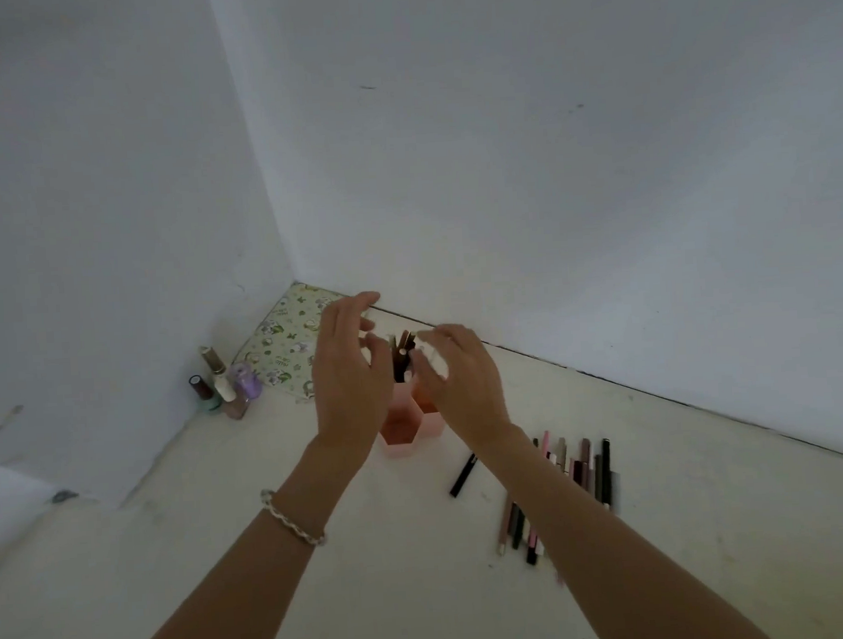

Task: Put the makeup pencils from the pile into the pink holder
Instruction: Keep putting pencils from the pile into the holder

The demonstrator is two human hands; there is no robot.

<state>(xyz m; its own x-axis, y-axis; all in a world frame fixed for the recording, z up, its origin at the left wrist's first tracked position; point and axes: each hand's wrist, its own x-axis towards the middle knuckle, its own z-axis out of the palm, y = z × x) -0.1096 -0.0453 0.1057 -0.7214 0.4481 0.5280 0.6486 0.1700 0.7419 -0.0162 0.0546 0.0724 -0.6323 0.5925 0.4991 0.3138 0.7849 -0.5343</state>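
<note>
Both hands were up over the pink holder [410,429], and neither had hold of anything. The left hand [349,377] hovered with fingers spread and curled, its wrist wearing a beaded bracelet [293,519]. The right hand [462,380] mirrored it, fingers loose, palm down. The two hands stood apart, with a narrow gap between them.

In that gap a cluster of standing pencils [403,357] poked up out of a far cell of the holder. The holder's honeycomb cells showed below the hands, and the nearest cell looked open on top.

The pile of makeup pencils [581,472] lay flat on the white surface [375,590] to the right of the holder, partly crossed by the right forearm. One black pencil [463,474] lay on its own between holder and pile, apart from both.

Any writing? The patterned cloth [284,348] in the far left corner carried small printed marks among its flowers, too blurred to read. The nail polish bottles [225,385] huddled against the left wall just beside it, labels too small to make out. The pencils showed no legible lettering either.

As for room: walls closed in on the left and the far side, meeting at the corner behind the cloth. The near part of the surface lay bare under the forearms, and there was open surface to the right, beyond the pile.
</note>
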